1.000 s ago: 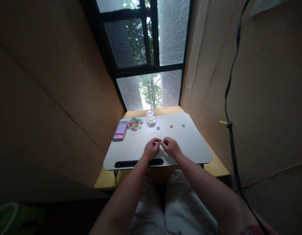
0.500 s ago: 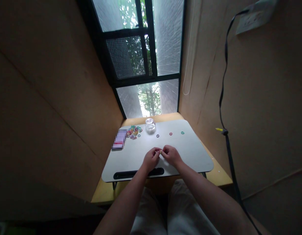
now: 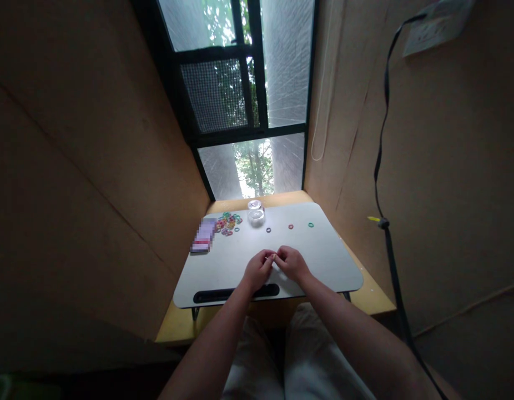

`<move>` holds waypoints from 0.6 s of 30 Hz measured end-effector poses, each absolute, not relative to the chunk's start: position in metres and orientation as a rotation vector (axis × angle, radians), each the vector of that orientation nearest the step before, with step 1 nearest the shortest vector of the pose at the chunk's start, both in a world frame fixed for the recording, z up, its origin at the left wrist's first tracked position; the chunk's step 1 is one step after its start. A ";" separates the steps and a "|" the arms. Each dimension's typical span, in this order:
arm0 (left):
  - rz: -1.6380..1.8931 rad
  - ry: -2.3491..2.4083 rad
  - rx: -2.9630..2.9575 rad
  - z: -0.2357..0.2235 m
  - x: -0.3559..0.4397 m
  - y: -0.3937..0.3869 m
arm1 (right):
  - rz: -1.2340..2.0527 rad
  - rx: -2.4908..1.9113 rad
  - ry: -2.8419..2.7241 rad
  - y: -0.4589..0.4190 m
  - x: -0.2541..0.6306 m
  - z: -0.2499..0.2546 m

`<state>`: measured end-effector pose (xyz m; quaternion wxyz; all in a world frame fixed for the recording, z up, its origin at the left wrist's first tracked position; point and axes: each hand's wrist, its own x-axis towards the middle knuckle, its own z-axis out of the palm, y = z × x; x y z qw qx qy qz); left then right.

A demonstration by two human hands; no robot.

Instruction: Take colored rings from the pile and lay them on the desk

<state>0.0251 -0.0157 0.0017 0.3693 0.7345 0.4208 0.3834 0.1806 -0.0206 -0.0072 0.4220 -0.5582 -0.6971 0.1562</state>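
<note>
My left hand [image 3: 258,269] and my right hand [image 3: 292,263] meet over the front middle of the white lap table [image 3: 223,264]. Both are closed, fingertips pinched together on a small yellow ring [image 3: 274,255], mostly hidden by the fingers. Beyond them, a dark purple ring [image 3: 268,229], a red ring [image 3: 291,226] and a green ring [image 3: 311,225] lie spaced out in a row. A heap of many-coloured rings [image 3: 227,223] lies at the back left, with a greenish-grey ring [image 3: 237,229] at its right edge.
A clear jar [image 3: 256,215] stands at the back of the table. At the left edge lies a phone-like slab [image 3: 203,235] with a blurred face. A black slot [image 3: 213,296] runs along the front. A black cable [image 3: 377,166] hangs down the right wall.
Both hands stay in the same place, with slight finger movement. Less of the yellow ring shows between the fingertips now. The things on the table have not moved.
</note>
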 end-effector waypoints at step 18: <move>0.736 0.796 1.631 0.002 0.012 -0.001 | 0.420 -1.372 -1.754 -0.021 0.182 -0.007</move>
